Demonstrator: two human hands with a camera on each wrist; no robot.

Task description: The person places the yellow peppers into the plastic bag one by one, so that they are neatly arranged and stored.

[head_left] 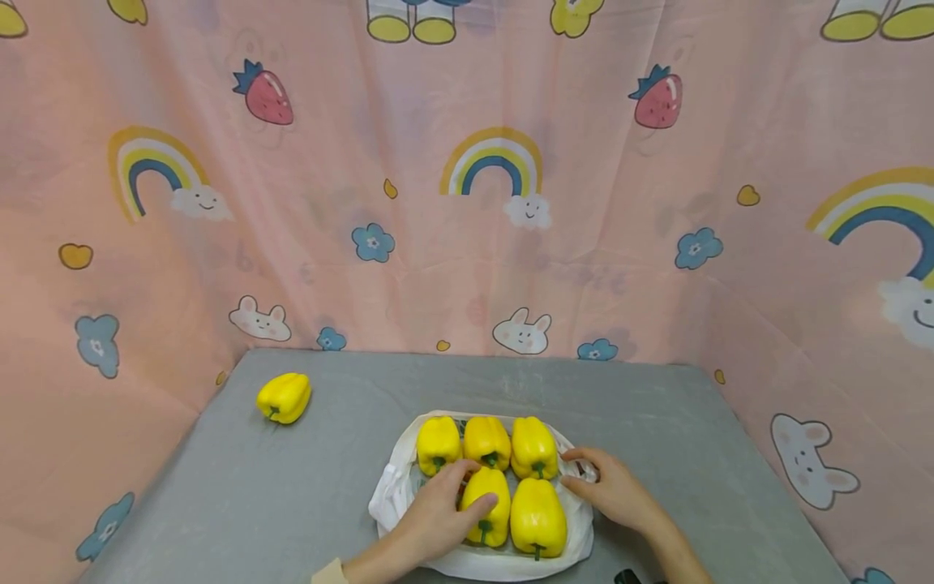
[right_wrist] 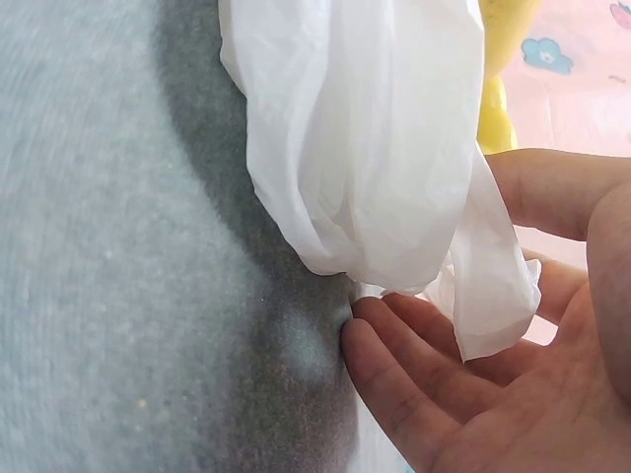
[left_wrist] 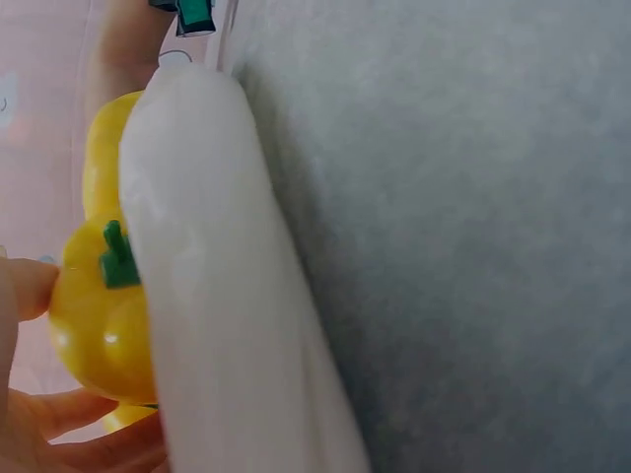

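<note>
My left hand (head_left: pixel 439 509) grips a yellow bell pepper (head_left: pixel 487 511) in the front row, its thumb and fingers to either side of it. In the left wrist view that pepper (left_wrist: pixel 104 315) shows its green stem between the fingers. It lies with several other yellow bell peppers (head_left: pixel 533 446) in two rows inside a white plastic bag (head_left: pixel 390 487), whose sides are spread low around them. At the bag's right side, my right hand (head_left: pixel 616 491) has loosely bent fingers. In the right wrist view, a loose flap of the bag (right_wrist: pixel 493 286) hangs between its thumb and fingers.
One more yellow bell pepper (head_left: pixel 284 397) lies apart at the back left of the grey table (head_left: pixel 255 503). A pink patterned curtain (head_left: pixel 467 268) encloses the back and sides. A small dark object (head_left: pixel 626 577) shows at the bottom edge near the right forearm.
</note>
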